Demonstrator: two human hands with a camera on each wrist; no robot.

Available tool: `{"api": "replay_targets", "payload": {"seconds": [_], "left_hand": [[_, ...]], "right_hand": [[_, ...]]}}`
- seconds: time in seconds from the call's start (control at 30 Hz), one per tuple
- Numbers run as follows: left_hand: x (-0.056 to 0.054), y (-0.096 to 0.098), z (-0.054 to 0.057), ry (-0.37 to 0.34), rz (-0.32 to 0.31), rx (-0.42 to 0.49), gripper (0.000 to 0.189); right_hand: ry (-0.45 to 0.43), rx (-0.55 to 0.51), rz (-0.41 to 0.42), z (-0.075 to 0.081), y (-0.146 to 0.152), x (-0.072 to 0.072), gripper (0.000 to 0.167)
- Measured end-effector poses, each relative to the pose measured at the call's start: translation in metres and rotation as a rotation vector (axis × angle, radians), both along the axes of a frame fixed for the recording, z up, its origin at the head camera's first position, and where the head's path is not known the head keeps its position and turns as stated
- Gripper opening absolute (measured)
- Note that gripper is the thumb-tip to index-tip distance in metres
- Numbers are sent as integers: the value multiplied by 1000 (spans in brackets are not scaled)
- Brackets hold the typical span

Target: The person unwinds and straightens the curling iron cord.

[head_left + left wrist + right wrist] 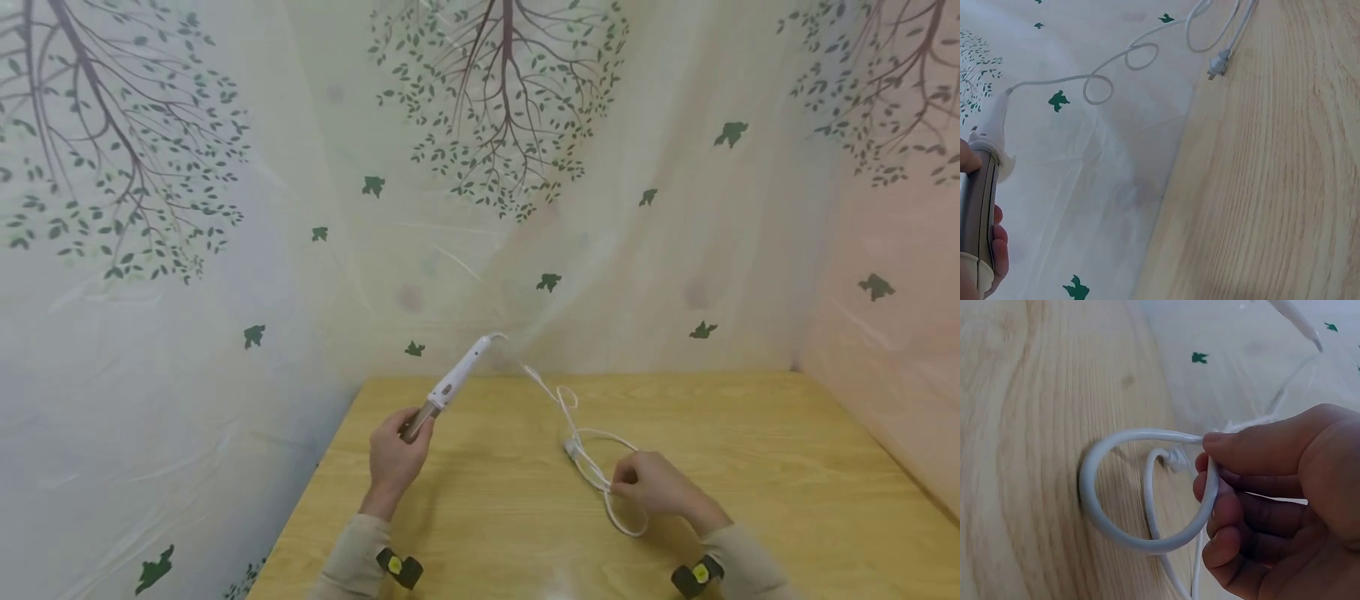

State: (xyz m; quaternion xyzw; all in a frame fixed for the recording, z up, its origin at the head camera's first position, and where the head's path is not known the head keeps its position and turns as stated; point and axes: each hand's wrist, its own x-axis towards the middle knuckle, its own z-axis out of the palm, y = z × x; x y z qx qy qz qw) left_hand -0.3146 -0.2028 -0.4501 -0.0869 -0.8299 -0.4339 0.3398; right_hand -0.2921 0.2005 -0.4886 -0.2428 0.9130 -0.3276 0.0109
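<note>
My left hand (pixel 396 460) grips the brownish barrel of a curling iron (pixel 459 375), its white handle pointing up and away to the right. The left wrist view shows fingers wrapped round the barrel (pixel 977 200), partly cut off by the frame edge. From the handle end a white cord (pixel 1060 80) runs in loose curls toward the right. My right hand (pixel 663 490) pinches this cord between thumb and fingers, and a round loop of cord (pixel 1088 487) hangs out from the fingertips. Close to that loop is the cord's plug (pixel 1218 64).
Below both hands lies a light wooden table (pixel 510 542). A pale plastic curtain (pixel 465 275) printed with trees and green birds hangs behind it and along both sides. Dark bands with yellow marks (pixel 395 566) sit on both wrists.
</note>
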Motion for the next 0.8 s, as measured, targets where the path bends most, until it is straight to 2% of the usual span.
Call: {"api": "replay_targets", "payload": {"seconds": [0.33,0.57,0.8], "left_hand": [[-4,-12,-2,-41,72,2,23],[-5,-20,-2,-105,129,-5,27],[-5,-26,-3,-132,154,-20,29]], "right_hand": [[-30,-20,-153,3,43,6,13],[0,-6,-287,5,64,11,14],[20,22,-363,5,75,13,15]]}}
